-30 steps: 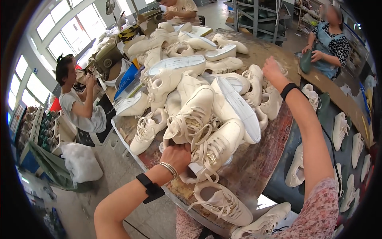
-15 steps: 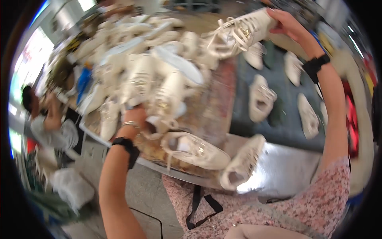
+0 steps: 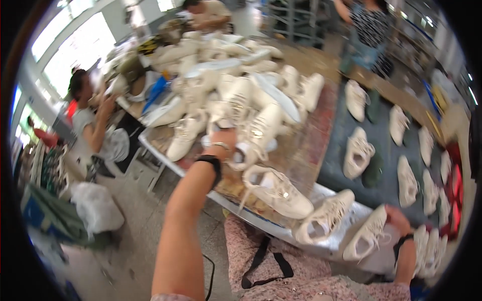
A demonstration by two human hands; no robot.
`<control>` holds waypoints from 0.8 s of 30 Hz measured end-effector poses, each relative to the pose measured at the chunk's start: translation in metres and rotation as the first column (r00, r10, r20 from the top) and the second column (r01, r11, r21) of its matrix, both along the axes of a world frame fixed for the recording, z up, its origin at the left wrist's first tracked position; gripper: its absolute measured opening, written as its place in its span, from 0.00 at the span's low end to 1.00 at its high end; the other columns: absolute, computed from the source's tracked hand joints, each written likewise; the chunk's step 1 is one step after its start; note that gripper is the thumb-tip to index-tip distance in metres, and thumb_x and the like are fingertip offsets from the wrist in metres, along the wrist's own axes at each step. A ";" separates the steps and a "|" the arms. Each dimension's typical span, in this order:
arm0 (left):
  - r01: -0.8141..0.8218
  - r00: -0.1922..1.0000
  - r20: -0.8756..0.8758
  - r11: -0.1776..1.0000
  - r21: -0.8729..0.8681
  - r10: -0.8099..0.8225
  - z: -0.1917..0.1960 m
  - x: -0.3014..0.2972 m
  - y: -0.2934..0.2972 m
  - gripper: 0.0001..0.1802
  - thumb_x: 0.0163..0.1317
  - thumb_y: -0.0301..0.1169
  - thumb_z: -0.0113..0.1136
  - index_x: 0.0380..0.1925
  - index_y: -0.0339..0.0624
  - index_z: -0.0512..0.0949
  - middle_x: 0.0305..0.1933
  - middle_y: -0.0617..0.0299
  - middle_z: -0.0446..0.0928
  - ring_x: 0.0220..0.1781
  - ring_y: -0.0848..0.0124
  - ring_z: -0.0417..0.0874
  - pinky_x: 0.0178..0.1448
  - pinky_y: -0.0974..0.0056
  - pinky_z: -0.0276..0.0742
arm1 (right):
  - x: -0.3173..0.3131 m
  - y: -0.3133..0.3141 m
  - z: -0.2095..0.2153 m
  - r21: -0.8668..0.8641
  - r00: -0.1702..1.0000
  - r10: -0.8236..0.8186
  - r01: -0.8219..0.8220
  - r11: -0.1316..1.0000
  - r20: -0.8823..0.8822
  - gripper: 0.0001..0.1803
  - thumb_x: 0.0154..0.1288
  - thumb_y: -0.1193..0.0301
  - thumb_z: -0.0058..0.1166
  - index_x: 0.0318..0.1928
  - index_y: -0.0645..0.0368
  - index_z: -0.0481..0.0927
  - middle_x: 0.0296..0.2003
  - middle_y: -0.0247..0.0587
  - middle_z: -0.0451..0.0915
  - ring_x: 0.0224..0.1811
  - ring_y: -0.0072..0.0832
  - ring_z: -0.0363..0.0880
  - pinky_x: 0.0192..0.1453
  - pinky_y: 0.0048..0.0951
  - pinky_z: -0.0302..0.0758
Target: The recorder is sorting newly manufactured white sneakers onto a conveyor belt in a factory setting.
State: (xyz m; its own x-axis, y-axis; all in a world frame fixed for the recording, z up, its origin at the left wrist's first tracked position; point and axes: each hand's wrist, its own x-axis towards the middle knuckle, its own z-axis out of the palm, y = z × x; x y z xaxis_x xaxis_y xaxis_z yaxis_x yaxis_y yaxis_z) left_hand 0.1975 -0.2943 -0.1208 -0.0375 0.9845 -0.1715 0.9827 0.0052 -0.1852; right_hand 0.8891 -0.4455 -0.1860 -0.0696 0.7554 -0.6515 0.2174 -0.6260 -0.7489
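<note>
Cream lace-up sneakers lie all around my hands. My left hand (image 3: 224, 138) is at the heel opening of a cream sneaker (image 3: 237, 100) with a gold detail, at the near edge of the pile; its fingers are partly hidden and look closed on the heel. At the lower right my right hand (image 3: 397, 220) grips the toe of another sneaker (image 3: 367, 235), low over the metal surface (image 3: 329, 246). That sneaker's opening and loose laces face me. Two more sneakers, one (image 3: 278, 191) on the table edge and one (image 3: 325, 216) on the metal, lie between my hands.
A heap of sneakers (image 3: 201, 75) with pale blue soles covers the worn table (image 3: 301, 150). More sneakers stand spaced on a dark belt (image 3: 331, 155) at right, and several stand upright (image 3: 429, 253) beyond my right wrist. Other people (image 3: 93, 115) work at left and behind.
My right hand has brought its sneaker down from high at the far right to the metal surface near me. My left hand stays at the same sneaker. The view has shifted.
</note>
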 end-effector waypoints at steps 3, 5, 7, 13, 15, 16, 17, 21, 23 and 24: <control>0.061 0.998 0.018 0.983 0.171 -0.065 -0.005 -0.011 -0.014 0.20 0.53 0.31 0.56 0.45 0.30 0.71 0.40 0.46 0.79 0.43 0.57 0.81 0.44 0.59 0.78 | -0.016 0.025 0.003 0.087 0.978 -0.190 0.183 0.979 0.090 0.21 0.61 0.55 0.53 0.46 0.57 0.76 0.39 0.37 0.79 0.40 0.30 0.79 0.45 0.31 0.75; 0.060 0.997 0.039 0.986 0.157 -0.067 0.002 -0.010 -0.012 0.22 0.52 0.32 0.57 0.45 0.30 0.71 0.41 0.47 0.79 0.43 0.59 0.81 0.44 0.60 0.77 | 0.006 0.062 0.017 -0.273 -0.057 0.377 -0.789 0.550 0.924 0.22 0.56 0.58 0.58 0.44 0.61 0.78 0.40 0.46 0.79 0.39 0.39 0.79 0.44 0.33 0.75; 0.043 0.997 0.060 0.990 0.132 -0.052 0.002 -0.015 -0.016 0.23 0.52 0.33 0.58 0.46 0.30 0.70 0.41 0.48 0.80 0.43 0.60 0.82 0.44 0.61 0.77 | -0.064 0.109 0.063 -0.162 -0.006 0.314 -0.865 0.475 0.950 0.22 0.55 0.58 0.58 0.44 0.62 0.78 0.40 0.50 0.79 0.40 0.43 0.78 0.45 0.35 0.75; 0.054 0.990 0.119 0.983 0.173 -0.075 -0.009 -0.027 -0.012 0.20 0.49 0.34 0.59 0.41 0.34 0.73 0.39 0.50 0.80 0.40 0.61 0.82 0.43 0.60 0.77 | -0.406 0.233 0.201 0.444 0.312 0.468 -0.873 -0.201 0.826 0.18 0.57 0.66 0.56 0.47 0.60 0.76 0.41 0.49 0.77 0.45 0.43 0.75 0.50 0.35 0.72; 0.052 0.982 0.167 0.971 0.232 -0.093 -0.017 -0.027 -0.007 0.17 0.51 0.32 0.55 0.40 0.34 0.74 0.36 0.51 0.81 0.37 0.61 0.82 0.40 0.60 0.77 | -0.518 0.253 0.228 0.499 0.352 0.483 -0.839 -0.216 0.802 0.13 0.58 0.68 0.55 0.43 0.60 0.79 0.36 0.46 0.79 0.39 0.37 0.78 0.44 0.31 0.73; 0.041 0.977 0.191 0.959 0.282 -0.098 -0.024 -0.027 -0.001 0.16 0.51 0.31 0.53 0.39 0.34 0.74 0.34 0.51 0.81 0.36 0.61 0.82 0.39 0.59 0.77 | -0.570 0.274 0.222 0.554 0.382 0.489 -0.785 -0.276 0.784 0.12 0.58 0.70 0.55 0.42 0.61 0.79 0.35 0.41 0.81 0.36 0.25 0.78 0.41 0.26 0.73; 0.051 0.973 0.203 0.962 0.268 -0.108 -0.017 -0.024 0.000 0.16 0.52 0.30 0.51 0.40 0.33 0.74 0.34 0.51 0.81 0.35 0.60 0.82 0.38 0.59 0.77 | -0.622 0.288 0.221 0.601 0.371 0.568 -0.745 -0.290 0.734 0.12 0.58 0.70 0.55 0.41 0.61 0.80 0.33 0.40 0.81 0.35 0.25 0.78 0.41 0.25 0.74; 0.042 0.972 0.186 0.891 0.451 -0.140 -0.036 -0.018 -0.003 0.17 0.54 0.29 0.48 0.42 0.30 0.73 0.32 0.50 0.80 0.32 0.60 0.81 0.36 0.59 0.75 | -0.818 0.296 0.174 0.465 0.267 0.403 -0.693 -0.551 0.875 0.26 0.51 0.64 0.61 0.52 0.59 0.74 0.48 0.44 0.77 0.49 0.31 0.75 0.50 0.29 0.73; 0.115 0.986 0.058 0.882 0.457 -0.158 -0.028 -0.014 -0.018 0.17 0.55 0.30 0.49 0.42 0.30 0.73 0.32 0.50 0.80 0.33 0.60 0.81 0.37 0.60 0.74 | -0.880 0.279 0.138 0.101 0.198 -0.062 -0.714 -0.693 0.978 0.34 0.49 0.62 0.61 0.59 0.51 0.67 0.54 0.44 0.71 0.56 0.40 0.68 0.53 0.45 0.71; 0.129 0.986 0.040 0.897 0.423 -0.160 -0.029 -0.013 -0.016 0.16 0.55 0.30 0.49 0.41 0.31 0.74 0.32 0.50 0.80 0.33 0.59 0.81 0.39 0.61 0.74 | -0.893 0.279 0.116 0.107 0.186 -0.040 -0.715 -0.691 0.982 0.34 0.49 0.62 0.61 0.59 0.51 0.67 0.54 0.44 0.71 0.56 0.40 0.68 0.53 0.45 0.71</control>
State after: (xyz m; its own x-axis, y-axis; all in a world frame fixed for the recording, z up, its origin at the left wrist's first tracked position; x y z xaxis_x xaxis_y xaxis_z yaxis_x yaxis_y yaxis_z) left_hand 0.1848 -0.3102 -0.1499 0.1074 0.9597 0.2598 0.9891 -0.0766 -0.1260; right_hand -0.0035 -0.1669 -0.0702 -0.9922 -0.0489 0.1149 -0.0170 0.9644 0.2638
